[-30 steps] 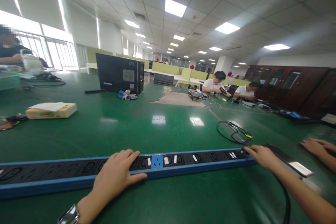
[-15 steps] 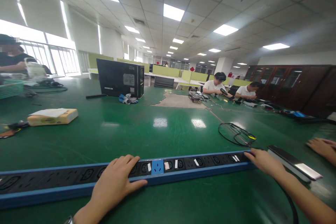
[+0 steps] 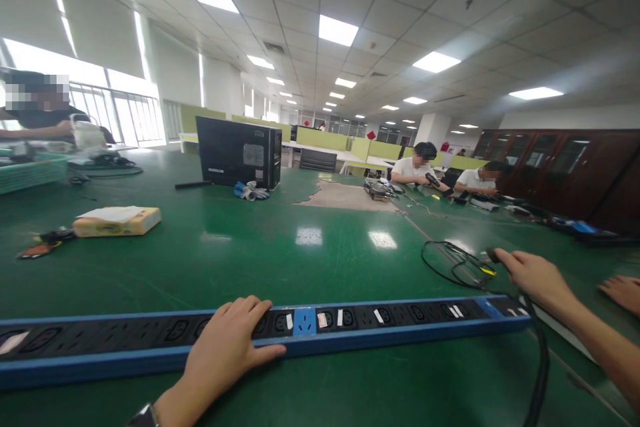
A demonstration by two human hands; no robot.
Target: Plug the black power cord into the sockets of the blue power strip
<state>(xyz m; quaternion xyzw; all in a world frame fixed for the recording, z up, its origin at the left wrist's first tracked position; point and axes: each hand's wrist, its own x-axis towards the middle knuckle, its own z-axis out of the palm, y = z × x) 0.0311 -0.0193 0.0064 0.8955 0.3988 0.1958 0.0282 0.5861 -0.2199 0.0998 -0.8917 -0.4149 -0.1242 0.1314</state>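
Observation:
A long blue-and-black power strip [image 3: 360, 325] lies across the near part of the green table, with rows of sockets and several white stickers facing up. My left hand [image 3: 227, 347] grips it left of the blue socket, thumb along the near side and fingers over the top. Beyond the strip's right end, my right hand [image 3: 535, 277] is raised above the table, pinching a dark plug [image 3: 493, 255]. Loops of black cable [image 3: 440, 265] with a yellow tag lie just left of that hand. A thick black cord [image 3: 540, 367] runs down below my right forearm.
A black computer case [image 3: 235, 153] stands at the back with blue-grey gloves [image 3: 251, 191] beside it. To the left are a yellow tissue pack [image 3: 117, 221] and a green basket [image 3: 35, 172]. Another person's hand [image 3: 623, 293] rests at the right edge. Co-workers sit across the table.
My right hand has left the strip's right end, moved up and right, and now holds a plug. My left hand stays on the strip. The view has shifted slightly.

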